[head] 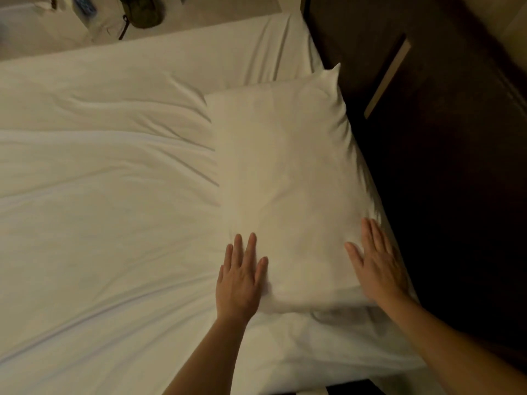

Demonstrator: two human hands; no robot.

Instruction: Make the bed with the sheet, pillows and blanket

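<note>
A white pillow (288,181) lies lengthwise along the head end of the bed, beside the dark headboard. My left hand (241,276) lies flat with straight fingers on the pillow's near left corner, partly on the sheet. On the pillow's near right corner my right hand (376,263) presses flat, fingers straight. The white sheet (108,195) covers the mattress, with creases fanning out to the left of the pillow. No blanket is in view.
The dark wooden headboard (442,166) runs along the right, with a pale slot-shaped strip (387,78) in it. Beyond the far edge of the bed, a dark bag with a strap (139,12) lies on the pale floor.
</note>
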